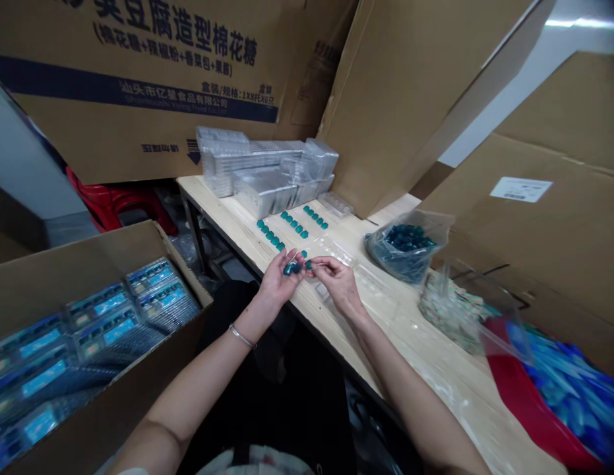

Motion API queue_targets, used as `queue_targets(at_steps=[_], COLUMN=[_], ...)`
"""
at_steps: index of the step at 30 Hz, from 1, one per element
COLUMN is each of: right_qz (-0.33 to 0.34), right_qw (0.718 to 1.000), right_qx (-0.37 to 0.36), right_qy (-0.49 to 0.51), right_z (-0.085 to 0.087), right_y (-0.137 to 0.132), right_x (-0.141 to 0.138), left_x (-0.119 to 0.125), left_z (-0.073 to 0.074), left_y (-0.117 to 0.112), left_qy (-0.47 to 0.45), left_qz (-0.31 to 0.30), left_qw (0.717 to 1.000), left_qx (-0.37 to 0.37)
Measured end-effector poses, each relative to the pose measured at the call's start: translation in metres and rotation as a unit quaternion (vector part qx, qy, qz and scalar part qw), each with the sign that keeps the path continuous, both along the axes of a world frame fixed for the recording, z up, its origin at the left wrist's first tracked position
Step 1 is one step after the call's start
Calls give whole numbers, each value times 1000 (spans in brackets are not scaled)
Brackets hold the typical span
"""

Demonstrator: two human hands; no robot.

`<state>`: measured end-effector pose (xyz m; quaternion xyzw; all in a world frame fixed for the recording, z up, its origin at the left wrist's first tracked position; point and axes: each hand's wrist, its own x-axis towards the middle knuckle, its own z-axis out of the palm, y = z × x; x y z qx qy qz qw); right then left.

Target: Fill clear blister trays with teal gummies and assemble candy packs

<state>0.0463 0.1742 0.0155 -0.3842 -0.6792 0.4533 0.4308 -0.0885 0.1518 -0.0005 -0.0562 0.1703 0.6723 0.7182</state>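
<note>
Over the table's near edge, my left hand (276,278) is cupped palm up and holds several small dark teal pieces (291,268). Close beside it, my right hand (339,282) has thumb and fingertips closed on one small teal piece (308,264). What these pieces are made of I cannot make out. Just beyond the hands, more teal pieces lie on the tabletop in short rows: a left row (270,235), a middle row (294,225) and a right row (315,217). One single piece (304,254) lies near my fingertips.
Clear plastic trays (267,185) are stacked at the back of the table (405,330). To the right are a bag of dark teal pieces (410,239), a bag of pale packets (455,307) and a red basin (514,389) of blue items. An open carton (153,356) of packs stands left.
</note>
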Motion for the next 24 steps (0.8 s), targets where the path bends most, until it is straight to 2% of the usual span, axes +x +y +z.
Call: queue_targets(at_steps=[2,3,6,8,11,13,14,16,22,24], right_qz=[-3,-2,3,1,-21,-38,-42,-39,-30,-22], right_qw=[993,989,984,986,991,994,996,998,999,999], right_qx=[-97,-120,-130,-121,-96,-74,-65,-53,4,3], right_qy=[66,89,118,115,93,67,53,21,-37,-31], right_z=[1,2,1,-1,-2,-1,0,1,-4,-6], right_y=[4,6,8,9,10,9,8,7,8,9], right_x=[5,6,9,9,8,8,8,8,10,11], left_x=[2,4,9,11,11,10,10,9,12,11], left_z=[-1,-2,-6,-8,-9,-7,-6,-3,-3,-3], left_y=[-3,-4,-9,-11,-10,-10,-9,-9,-9,-8], left_qy=[49,90,253,370,527,586,601,608,561,575], left_qz=[-1,-6,-23,-6,56,83,91,102,125,120], left_qw=[999,996,964,923,839,795,783,776,805,798], left_qx=[12,23,79,108,128,135,135,134,148,136])
